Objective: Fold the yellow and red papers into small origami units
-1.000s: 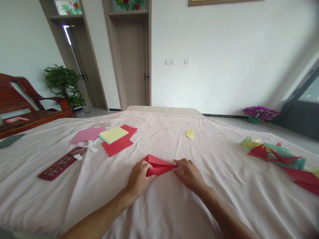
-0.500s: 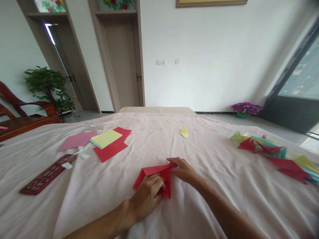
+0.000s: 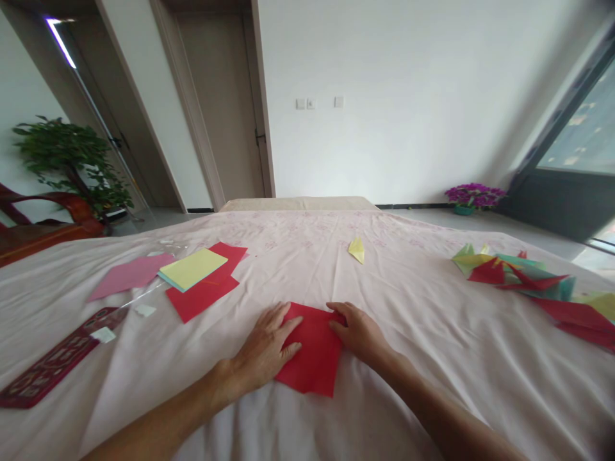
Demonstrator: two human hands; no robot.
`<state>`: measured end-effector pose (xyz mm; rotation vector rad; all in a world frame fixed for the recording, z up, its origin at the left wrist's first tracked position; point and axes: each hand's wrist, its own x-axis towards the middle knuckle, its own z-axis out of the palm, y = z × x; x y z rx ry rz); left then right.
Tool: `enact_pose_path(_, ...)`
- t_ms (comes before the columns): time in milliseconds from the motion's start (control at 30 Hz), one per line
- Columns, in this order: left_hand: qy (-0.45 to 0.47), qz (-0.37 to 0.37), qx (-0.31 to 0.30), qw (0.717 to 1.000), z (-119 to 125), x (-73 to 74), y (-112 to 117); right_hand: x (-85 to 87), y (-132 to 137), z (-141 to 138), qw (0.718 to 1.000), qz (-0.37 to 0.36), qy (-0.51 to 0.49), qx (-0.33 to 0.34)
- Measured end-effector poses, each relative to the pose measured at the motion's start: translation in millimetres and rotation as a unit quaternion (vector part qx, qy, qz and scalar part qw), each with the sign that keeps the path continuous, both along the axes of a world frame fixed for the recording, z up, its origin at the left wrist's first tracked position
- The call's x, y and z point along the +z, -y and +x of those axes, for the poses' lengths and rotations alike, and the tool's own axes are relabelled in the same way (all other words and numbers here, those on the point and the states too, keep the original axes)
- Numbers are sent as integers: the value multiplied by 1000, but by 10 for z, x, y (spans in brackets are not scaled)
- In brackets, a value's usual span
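A red sheet of paper (image 3: pixel 314 358) lies flat on the pink bedsheet (image 3: pixel 432 358) in front of me. My left hand (image 3: pixel 266 349) rests on its left edge with the fingers stretched out flat. My right hand (image 3: pixel 358 333) touches the sheet's upper right corner, fingers curled loosely and pressing down on the paper. Neither hand lifts the sheet.
Left of the hands lie red sheets (image 3: pixel 204 291), a yellow stack (image 3: pixel 192 269), a pink sheet (image 3: pixel 127 275) and a dark red strip (image 3: pixel 52 365). A small yellow folded piece (image 3: pixel 356 250) sits farther back. Several folded coloured pieces (image 3: pixel 523 282) are piled at the right.
The folded red paper has been opened out and now lies flat as a sheet. My left hand has spread flat on it. The camera has tilted down slightly.
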<state>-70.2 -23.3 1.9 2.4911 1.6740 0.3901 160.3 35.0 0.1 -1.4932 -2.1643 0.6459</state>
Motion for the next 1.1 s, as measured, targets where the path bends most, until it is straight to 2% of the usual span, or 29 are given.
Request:
enact_pose_path(200,33,27,1,999,-203,-158,-1,-36,-170,38,999,-38,-8,-18)
enact_pose_path(333,68,46,0,997,-142,-154,27,-65,-171,64,998,-37,-34,-42)
enact_pose_path(500,131,28,5,991,-37,-127,45,-70,-199,86,995,-46,-77,-52)
enact_pose_path(567,195,13,17,981,-43,-156,23,-81,-210,104,992,-57,-100,-53)
enact_pose_path(667,307,-20,43,951,-80,-194,-35,-115,-211,144,982,-82,-160,-59)
enact_pose_path(767,367,-65,67,926,-86,-166,-93,-136,-201,171,964,-108,-235,-66)
enact_pose_path(900,371,-110,81,919,-19,-99,-142,-112,-190,165,945,-139,-291,-63)
enact_pose_path(1100,380,-102,102,914,45,-134,-136,-142,-197,181,944,-140,-293,-49)
